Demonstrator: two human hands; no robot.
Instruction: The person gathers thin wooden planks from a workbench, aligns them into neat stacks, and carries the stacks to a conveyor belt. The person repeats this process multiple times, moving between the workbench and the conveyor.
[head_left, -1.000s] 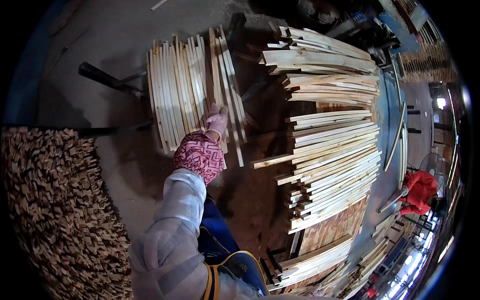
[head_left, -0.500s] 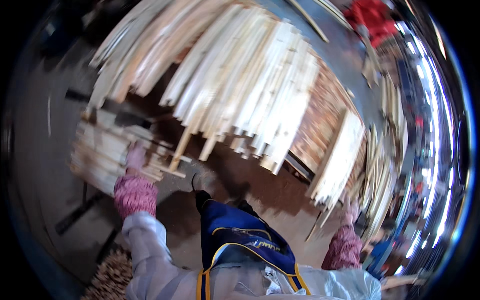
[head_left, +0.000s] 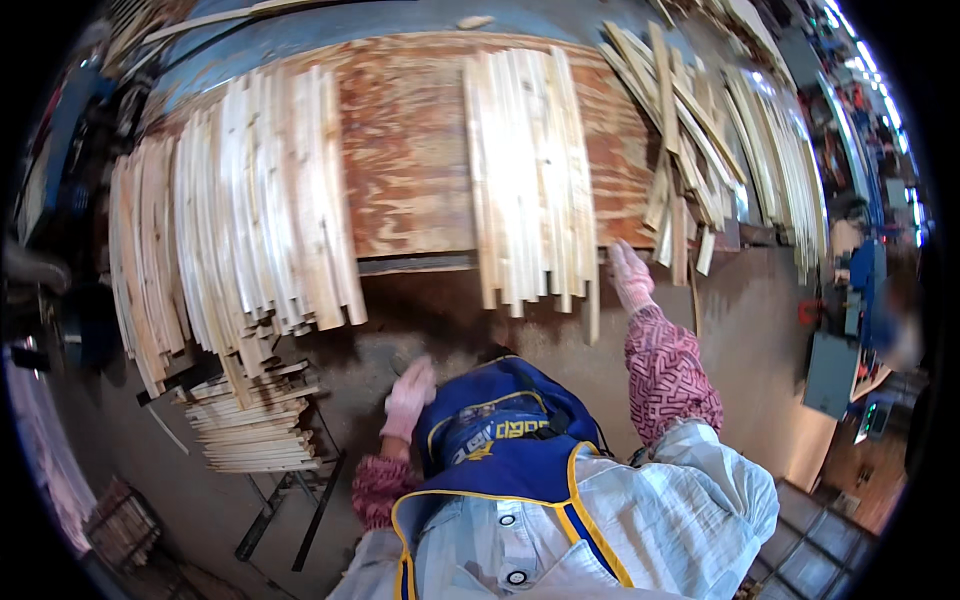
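Note:
Both hands wear pale pink gloves below patterned red sleeve covers. My right hand (head_left: 630,275) is stretched forward at the front edge of the wooden worktop (head_left: 405,160), fingers extended and holding nothing. It is just right of a batch of pale wooden strips (head_left: 525,175), which lies side by side and overhangs that edge. My left hand (head_left: 410,397) hangs low beside the blue apron (head_left: 500,425), fingers loosely extended, with nothing seen in it. A wider batch of wooden strips (head_left: 260,190) covers the worktop's left part.
Loose, crossed strips (head_left: 675,120) lie at the worktop's right end, with more strips (head_left: 775,150) beyond. A stack of short strips (head_left: 255,425) rests on a black-legged stand (head_left: 265,530) at lower left. Grey machines (head_left: 832,372) stand at right.
My view has swung round, bringing the worktop straight in front. My left hand has come away from the short stack to beside the apron. My right hand now reaches forward to the worktop's edge.

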